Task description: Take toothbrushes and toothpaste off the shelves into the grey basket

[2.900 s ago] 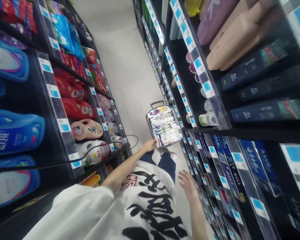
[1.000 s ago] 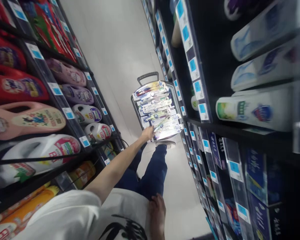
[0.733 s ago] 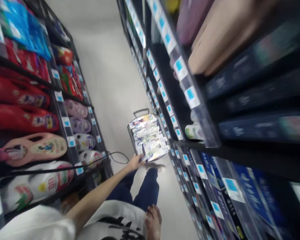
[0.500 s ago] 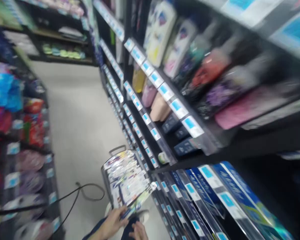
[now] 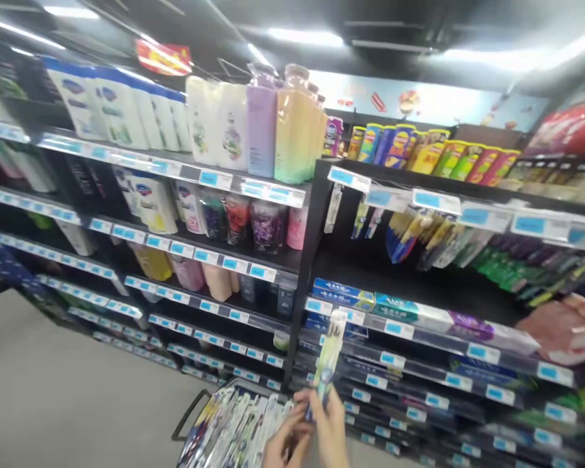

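Note:
Low in the middle of the view, my left hand and my right hand are together, fingers closed round the lower end of a long toothbrush pack. The pack stands upright in front of the toothpaste shelves. Just below and to the left is a dark basket, filled with several more toothbrush packs. Above, toothbrush packs hang from pegs in the right shelf section. The picture is blurred by motion.
Black shelving with blue price tags fills the view. Tall wash bottles stand on the left section's top shelf. Grey aisle floor lies to the left. A blurred pinkish shape shows at the right edge.
The view has swung up from the aisle floor to the shelf face. My left hand took a toothbrush pack from the basket; the right hand joined it and the pack is now upright.

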Action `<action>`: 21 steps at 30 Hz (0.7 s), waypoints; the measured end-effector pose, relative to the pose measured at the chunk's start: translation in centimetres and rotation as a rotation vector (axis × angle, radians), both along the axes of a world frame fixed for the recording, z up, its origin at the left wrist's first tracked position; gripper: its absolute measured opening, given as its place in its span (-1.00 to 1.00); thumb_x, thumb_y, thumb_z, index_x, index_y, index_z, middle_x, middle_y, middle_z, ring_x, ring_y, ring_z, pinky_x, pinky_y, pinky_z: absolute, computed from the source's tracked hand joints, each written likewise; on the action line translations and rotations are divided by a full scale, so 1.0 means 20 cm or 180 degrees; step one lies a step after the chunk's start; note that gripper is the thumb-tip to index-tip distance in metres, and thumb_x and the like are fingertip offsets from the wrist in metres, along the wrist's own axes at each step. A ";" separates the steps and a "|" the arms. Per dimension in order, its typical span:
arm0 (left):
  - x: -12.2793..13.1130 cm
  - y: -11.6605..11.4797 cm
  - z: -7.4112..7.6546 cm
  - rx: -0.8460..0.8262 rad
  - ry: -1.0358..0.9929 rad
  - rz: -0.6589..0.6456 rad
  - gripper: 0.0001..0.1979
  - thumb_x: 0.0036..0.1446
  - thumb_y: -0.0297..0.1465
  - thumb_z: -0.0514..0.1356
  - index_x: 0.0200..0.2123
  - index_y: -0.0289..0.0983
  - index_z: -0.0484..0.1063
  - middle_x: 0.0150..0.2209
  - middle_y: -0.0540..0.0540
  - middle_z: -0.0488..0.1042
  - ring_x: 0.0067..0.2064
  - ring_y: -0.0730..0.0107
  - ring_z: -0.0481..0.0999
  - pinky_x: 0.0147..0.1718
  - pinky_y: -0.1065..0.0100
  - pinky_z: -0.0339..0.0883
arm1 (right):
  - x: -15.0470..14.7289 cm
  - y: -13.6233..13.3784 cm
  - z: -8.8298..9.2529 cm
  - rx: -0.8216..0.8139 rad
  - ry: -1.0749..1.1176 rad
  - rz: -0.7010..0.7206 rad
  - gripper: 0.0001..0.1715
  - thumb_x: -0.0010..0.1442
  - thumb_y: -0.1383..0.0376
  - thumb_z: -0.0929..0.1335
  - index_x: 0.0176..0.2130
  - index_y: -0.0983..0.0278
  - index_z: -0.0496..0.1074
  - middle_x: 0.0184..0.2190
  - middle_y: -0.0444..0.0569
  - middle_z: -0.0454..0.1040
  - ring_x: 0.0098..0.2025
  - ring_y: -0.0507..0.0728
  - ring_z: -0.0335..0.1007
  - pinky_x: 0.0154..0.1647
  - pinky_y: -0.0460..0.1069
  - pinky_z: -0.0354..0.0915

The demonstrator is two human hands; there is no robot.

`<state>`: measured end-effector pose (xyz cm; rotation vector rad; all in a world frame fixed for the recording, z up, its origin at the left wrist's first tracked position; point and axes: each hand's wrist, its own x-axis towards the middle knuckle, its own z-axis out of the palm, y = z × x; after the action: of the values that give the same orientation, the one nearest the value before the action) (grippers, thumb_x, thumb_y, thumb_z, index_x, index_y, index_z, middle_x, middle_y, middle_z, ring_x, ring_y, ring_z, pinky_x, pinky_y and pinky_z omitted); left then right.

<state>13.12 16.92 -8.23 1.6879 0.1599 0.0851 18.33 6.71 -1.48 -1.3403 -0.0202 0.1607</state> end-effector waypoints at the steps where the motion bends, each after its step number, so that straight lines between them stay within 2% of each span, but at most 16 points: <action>1: -0.02 -0.03 0.05 -0.0226 -0.0192 -0.0101 -0.39 0.22 0.02 0.14 0.14 -0.28 0.46 -0.13 -0.27 0.60 -0.12 0.14 0.60 -0.14 0.27 0.50 | 0.02 -0.02 0.08 0.0039 -0.0152 -0.0042 -0.49 0.15 -0.10 0.42 -0.19 0.28 0.44 -0.33 0.05 0.58 -0.38 0.16 0.51 -0.35 0.03 0.44; 4: -0.06 -0.10 0.19 -0.0556 -0.0355 -0.0410 -0.41 0.28 -0.11 0.14 0.28 -0.28 0.29 -0.13 -0.23 0.60 -0.14 0.23 0.59 -0.07 0.27 0.45 | 0.06 -0.07 0.23 0.0231 -0.0405 -0.0014 -0.55 0.22 -0.02 0.40 -0.13 0.29 0.38 -0.44 -0.06 0.53 -0.49 0.05 0.42 -0.44 -0.06 0.35; 7: -0.11 -0.14 0.24 -0.0516 -0.0296 -0.0673 -0.48 0.32 -0.17 0.12 0.26 -0.27 0.30 -0.10 -0.22 0.59 -0.11 0.27 0.57 -0.03 0.29 0.41 | 0.07 -0.09 0.28 0.0519 -0.0487 -0.0008 -0.62 0.26 0.06 0.39 -0.11 0.28 0.34 -0.47 -0.14 0.49 -0.58 -0.04 0.33 -0.49 -0.11 0.28; 10: -0.18 -0.15 0.23 -0.0305 -0.0215 -0.0915 -0.57 0.33 -0.17 0.11 0.13 -0.28 0.41 -0.14 -0.20 0.60 -0.12 0.27 0.57 -0.04 0.31 0.39 | 0.06 -0.14 0.25 0.1108 -0.0136 0.0281 -0.69 0.27 0.08 0.40 -0.19 0.25 0.32 -0.63 -0.27 0.37 -0.72 -0.09 0.15 -0.66 -0.17 0.12; 13: -0.25 -0.15 0.19 -0.0094 -0.0107 -0.1079 -0.63 0.32 -0.16 0.10 0.01 -0.27 0.50 -0.19 -0.19 0.61 -0.15 0.26 0.57 -0.07 0.32 0.40 | 0.06 -0.21 0.20 0.2430 0.0487 0.0951 -0.61 0.31 -0.02 0.32 -0.34 0.22 0.23 -0.83 -0.46 0.00 -0.86 -0.14 -0.34 -0.83 -0.21 -0.22; 15: -0.29 -0.15 0.16 -0.0039 -0.0015 -0.1110 -0.62 0.32 -0.13 0.10 -0.02 -0.26 0.51 -0.21 -0.18 0.61 -0.17 0.25 0.57 -0.09 0.33 0.41 | 0.07 -0.24 0.17 0.3227 0.0572 0.1091 -0.53 0.34 -0.07 0.24 -0.40 0.20 0.16 -0.87 -0.53 -0.20 -0.85 -0.16 -0.59 -0.84 -0.23 -0.31; 16: -0.31 -0.15 0.14 -0.0038 0.0024 -0.1107 -0.60 0.31 -0.11 0.09 -0.03 -0.25 0.51 -0.22 -0.18 0.62 -0.17 0.25 0.58 -0.10 0.33 0.41 | 0.08 -0.26 0.17 0.3456 0.0535 0.1080 -0.51 0.34 -0.10 0.22 -0.41 0.20 0.14 -0.87 -0.54 -0.26 -0.85 -0.17 -0.65 -0.84 -0.24 -0.33; 18: -0.34 -0.15 0.10 -0.0043 0.0073 -0.1054 -0.56 0.29 -0.05 0.09 -0.05 -0.25 0.52 -0.24 -0.18 0.62 -0.19 0.23 0.58 -0.12 0.34 0.43 | 0.11 -0.28 0.18 0.3468 0.0460 0.1161 -0.47 0.32 -0.15 0.20 -0.43 0.19 0.12 -0.88 -0.54 -0.30 -0.85 -0.16 -0.69 -0.84 -0.24 -0.33; 20: -0.37 -0.16 0.07 -0.0018 0.0080 -0.0981 -0.51 0.27 0.02 0.08 -0.08 -0.24 0.54 -0.26 -0.18 0.62 -0.22 0.22 0.59 -0.14 0.34 0.45 | 0.15 -0.29 0.24 0.2929 0.0408 0.1397 -0.48 0.29 -0.16 0.22 -0.41 0.18 0.16 -0.89 -0.51 -0.18 -0.86 -0.13 -0.58 -0.84 -0.21 -0.29; 21: -0.38 -0.15 0.05 0.0012 0.0071 -0.0934 -0.50 0.26 0.04 0.08 -0.09 -0.24 0.54 -0.26 -0.18 0.62 -0.23 0.22 0.59 -0.14 0.34 0.45 | 0.17 -0.30 0.29 0.2526 0.0352 0.1494 -0.51 0.28 -0.15 0.24 -0.38 0.18 0.21 -0.87 -0.47 -0.06 -0.87 -0.11 -0.46 -0.84 -0.19 -0.23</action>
<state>5.56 13.83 -7.15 1.6994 -0.0724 -0.1529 21.76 0.61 4.36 -0.5139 -0.2788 0.5607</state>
